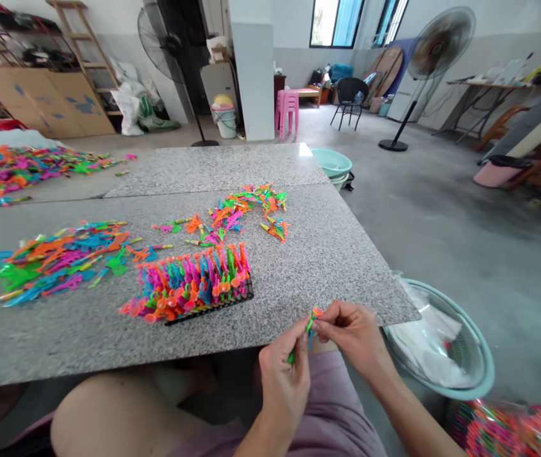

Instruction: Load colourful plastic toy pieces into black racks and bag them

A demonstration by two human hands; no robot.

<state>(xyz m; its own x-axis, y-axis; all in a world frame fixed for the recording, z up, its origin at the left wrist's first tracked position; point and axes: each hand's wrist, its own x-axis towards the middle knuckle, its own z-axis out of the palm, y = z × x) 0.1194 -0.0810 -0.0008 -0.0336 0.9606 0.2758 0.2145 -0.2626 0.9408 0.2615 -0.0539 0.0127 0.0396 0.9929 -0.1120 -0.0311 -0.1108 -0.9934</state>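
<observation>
Over the front edge of the table, my left hand (289,358) is closed round a small green plastic toy (309,325) whose lower part shows below the fingers. An orange cup-shaped tip (317,311) sits at its upper end, and a bit of blue shows under it. Thumb and fingers of my right hand (349,327) pinch together at this tip, touching the toy from the right. To the left, a black rack (210,309) holds tight rows of similar toys (194,279) in pink, orange, green and blue, with orange cups facing me.
Loose colourful plastic toys (65,260) lie left of the rack; another scattered group (236,212) lies behind it. A bigger heap (23,168) covers the far left. Beside the granite table (327,266) stands a basin (482,355) with plastic bags. Bagged toys (512,428) are at lower right.
</observation>
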